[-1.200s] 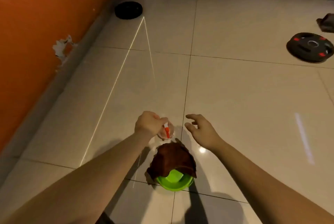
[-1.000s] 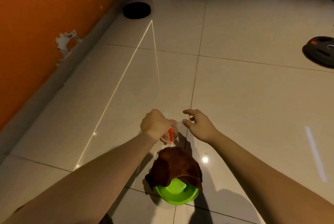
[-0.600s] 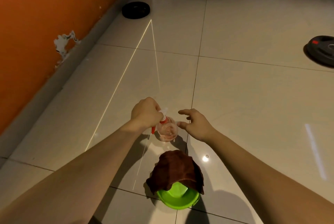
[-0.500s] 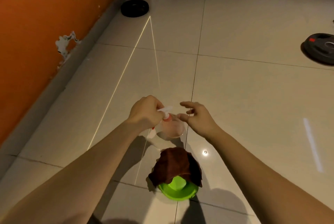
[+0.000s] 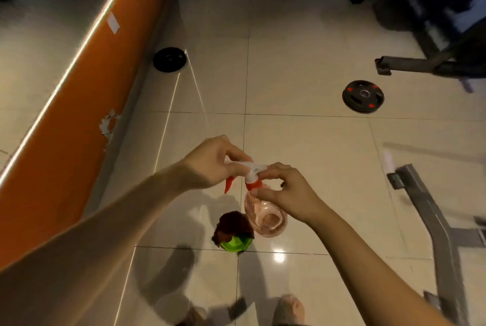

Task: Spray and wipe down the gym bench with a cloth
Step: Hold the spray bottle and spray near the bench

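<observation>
Head view. A clear pinkish plastic spray bottle [image 5: 265, 218] with a white head and red trigger is held up, appearing just above and right of the green plastic bowl [image 5: 236, 243] on the glossy tiled floor [image 5: 302, 147]. The left hand [image 5: 213, 165] curls its fingers round the white head. The right hand [image 5: 286, 191] pinches the red collar at the neck. A dark brown cloth [image 5: 232, 223] lies draped over the bowl. A red-marked black weight plate [image 5: 363, 96] lies well beyond the bowl, to its right. A grey metal frame [image 5: 431, 220] stands right of the bowl.
</observation>
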A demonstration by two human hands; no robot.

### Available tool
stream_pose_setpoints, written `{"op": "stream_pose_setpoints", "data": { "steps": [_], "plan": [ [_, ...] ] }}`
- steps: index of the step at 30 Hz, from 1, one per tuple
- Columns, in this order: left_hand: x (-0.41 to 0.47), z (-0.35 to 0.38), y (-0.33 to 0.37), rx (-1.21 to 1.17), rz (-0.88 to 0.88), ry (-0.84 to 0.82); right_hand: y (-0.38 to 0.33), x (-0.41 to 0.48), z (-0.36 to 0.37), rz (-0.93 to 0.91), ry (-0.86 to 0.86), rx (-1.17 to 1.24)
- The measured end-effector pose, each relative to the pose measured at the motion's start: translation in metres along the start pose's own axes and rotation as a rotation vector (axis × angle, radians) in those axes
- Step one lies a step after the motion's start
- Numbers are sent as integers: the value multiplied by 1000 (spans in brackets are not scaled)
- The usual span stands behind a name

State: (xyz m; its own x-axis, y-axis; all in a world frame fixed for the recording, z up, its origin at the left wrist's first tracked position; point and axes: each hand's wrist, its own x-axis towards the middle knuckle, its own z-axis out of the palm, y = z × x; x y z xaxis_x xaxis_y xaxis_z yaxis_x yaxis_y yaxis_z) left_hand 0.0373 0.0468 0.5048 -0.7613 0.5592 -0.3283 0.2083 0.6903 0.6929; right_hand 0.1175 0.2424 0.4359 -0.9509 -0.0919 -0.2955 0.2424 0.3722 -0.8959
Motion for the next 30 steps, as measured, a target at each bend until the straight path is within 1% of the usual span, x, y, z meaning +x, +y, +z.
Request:
{"op": "stream_pose_setpoints", "data": {
  "steps": [3,5,7,10,12,14,15,16,17,18,22,24,27,30],
  "plan": [
    [-29,-57,91,-69,118,-107,-81,-56,-47,0,38,33],
    [-43,-85,143,-54,183,-143,-127,-93,-73,-30,127,32],
    [-52,-102,186,-35,258,-122,-165,-127,-90,-44,245,27],
    [-64,-115,232,-76,366,34,-206,-173,-108,-53,447,68],
    [-78,-113,255,-191,392,203,-225,-201,-116,-56,559,70],
    [-95,-103,269,-319,374,362,-237,-226,-124,-52,665,68],
    [-104,-96,275,-359,351,402,-242,-237,-127,-49,716,66],
    [-111,-87,280,-366,340,401,-247,-246,-131,-43,768,62],
    [-116,-79,283,-352,340,361,-251,-255,-134,-32,827,66],
    [-118,-70,286,-331,348,286,-254,-263,-139,-23,888,78],
    [-118,-42,308,-296,393,-161,-261,-292,-159,-28,1094,119],
    [-118,-28,325,-245,439,-297,-261,-301,-172,-22,1163,137],
    [-113,-1,354,-219,508,-331,-253,-310,-194,-25,1296,155],
    [-94,27,381,-231,522,-323,-237,-317,-223,8,1387,134]
  ]
}}
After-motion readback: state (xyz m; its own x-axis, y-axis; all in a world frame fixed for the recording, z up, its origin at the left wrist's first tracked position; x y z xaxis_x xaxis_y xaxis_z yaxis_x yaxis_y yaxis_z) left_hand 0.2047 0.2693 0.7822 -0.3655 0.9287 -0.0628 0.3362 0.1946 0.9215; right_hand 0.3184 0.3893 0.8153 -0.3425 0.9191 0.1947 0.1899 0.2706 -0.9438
